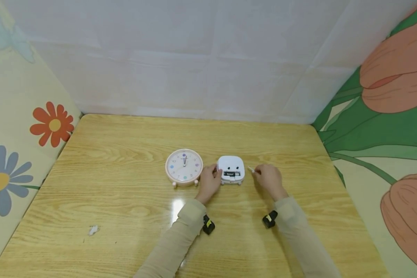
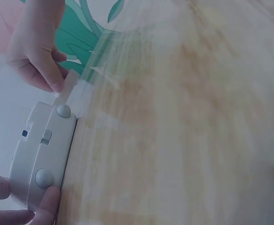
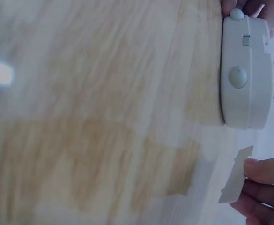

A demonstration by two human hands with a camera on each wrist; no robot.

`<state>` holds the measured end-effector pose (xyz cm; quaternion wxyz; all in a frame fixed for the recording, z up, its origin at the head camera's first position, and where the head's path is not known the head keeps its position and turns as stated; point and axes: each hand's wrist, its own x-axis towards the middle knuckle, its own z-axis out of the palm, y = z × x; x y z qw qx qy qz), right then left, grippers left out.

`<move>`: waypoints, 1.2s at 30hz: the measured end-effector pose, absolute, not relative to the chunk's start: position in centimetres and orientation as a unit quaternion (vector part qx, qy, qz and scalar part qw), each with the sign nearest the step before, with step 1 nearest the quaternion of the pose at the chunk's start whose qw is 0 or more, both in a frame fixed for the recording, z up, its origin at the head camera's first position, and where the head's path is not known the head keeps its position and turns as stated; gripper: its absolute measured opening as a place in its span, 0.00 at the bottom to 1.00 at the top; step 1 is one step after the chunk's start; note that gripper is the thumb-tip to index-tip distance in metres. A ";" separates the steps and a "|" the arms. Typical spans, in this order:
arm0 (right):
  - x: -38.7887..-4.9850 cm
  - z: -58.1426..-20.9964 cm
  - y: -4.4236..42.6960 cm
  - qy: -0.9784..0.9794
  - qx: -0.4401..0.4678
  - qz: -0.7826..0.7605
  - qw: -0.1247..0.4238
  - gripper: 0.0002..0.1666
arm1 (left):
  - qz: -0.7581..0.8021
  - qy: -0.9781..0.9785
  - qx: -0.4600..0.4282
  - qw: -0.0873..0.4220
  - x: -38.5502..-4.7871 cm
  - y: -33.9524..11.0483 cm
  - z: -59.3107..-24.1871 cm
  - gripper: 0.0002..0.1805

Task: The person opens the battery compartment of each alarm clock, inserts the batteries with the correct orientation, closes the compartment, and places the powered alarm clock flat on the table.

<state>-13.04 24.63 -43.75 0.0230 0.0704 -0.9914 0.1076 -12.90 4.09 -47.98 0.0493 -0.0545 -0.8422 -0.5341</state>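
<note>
A white square clock [image 1: 231, 161] lies face down on the table, its back up and its battery compartment uncovered. Inside sits a dark battery [image 1: 229, 174]. My left hand [image 1: 209, 183] grips the clock's left side, thumb at the upper edge and fingers along the side. Just right of the clock, my right hand [image 1: 269, 180] pinches a thin white battery cover [image 3: 236, 177], held apart from the clock. In the left wrist view, two round feet [image 2: 44, 178] and a small slot show on the clock's side.
A round pink alarm clock [image 1: 184, 166] lies face up left of my left hand, close to it. A small white scrap [image 1: 93, 230] is on the wooden table [image 1: 132, 154] at the front left. Behind the table hangs a white cloth [image 1: 194, 77]; flower-printed panels flank both sides.
</note>
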 end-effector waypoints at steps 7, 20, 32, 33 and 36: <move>-12.3 -43.6 24.1 -0.985 0.098 0.112 0.091 0.03 | -0.535 -0.841 -0.056 0.049 -13.0 4.1 -48.1 0.11; -11.2 -43.0 23.1 -0.973 0.125 0.125 0.152 0.02 | -0.539 -0.839 -0.060 0.042 -12.9 4.0 -47.9 0.08; -10.3 -43.0 21.8 -0.960 0.183 0.123 0.175 0.02 | -0.538 -0.840 -0.062 0.041 -12.9 3.9 -47.9 0.08; -10.3 -43.0 21.7 -0.959 0.186 0.123 0.175 0.02 | -0.537 -0.840 -0.062 0.041 -12.9 3.9 -47.9 0.08; -10.3 -43.2 21.6 -0.956 0.197 0.122 0.181 0.03 | -0.535 -0.842 -0.058 0.040 -12.9 3.9 -47.9 0.08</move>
